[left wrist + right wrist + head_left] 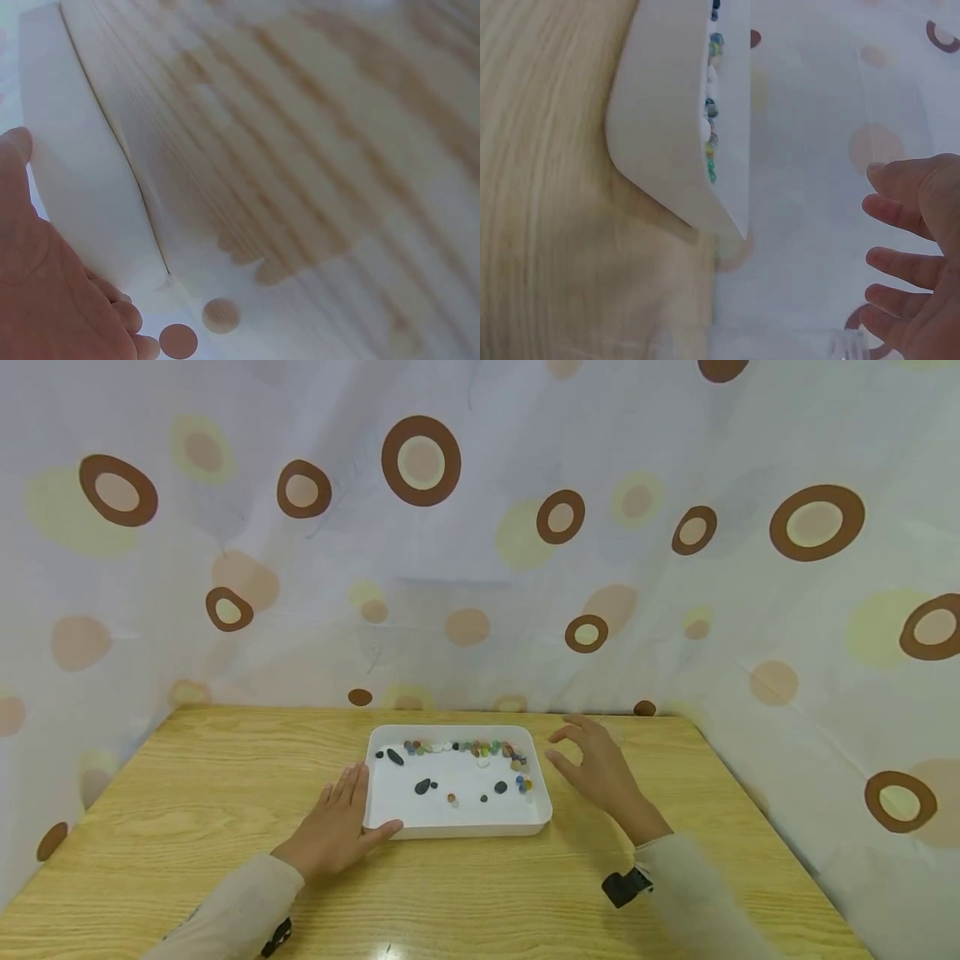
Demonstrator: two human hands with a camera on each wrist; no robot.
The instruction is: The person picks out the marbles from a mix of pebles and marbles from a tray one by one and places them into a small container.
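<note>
A shallow white tray (465,832) sits on the table. Beads or marbles (486,748) in mixed colours form a curved row along its back and right side. Several dark stones (423,787) lie apart on its floor, near a small orange bead (452,797). My left hand (335,827) rests against the tray's left side, fingers extended, its thumb at the front left corner. The left wrist view shows that hand (52,277) along the tray's outer wall (97,165). Off the tray's right edge, my right hand (600,770) hovers with bent, spread fingers and holds nothing.
The wooden table (225,777) carries the tray near its middle. Behind it hangs a white cloth (480,543) with brown and yellow circles, which also closes off both sides. Something see-through (765,345) shows along the bottom of the right wrist view; its kind is unclear.
</note>
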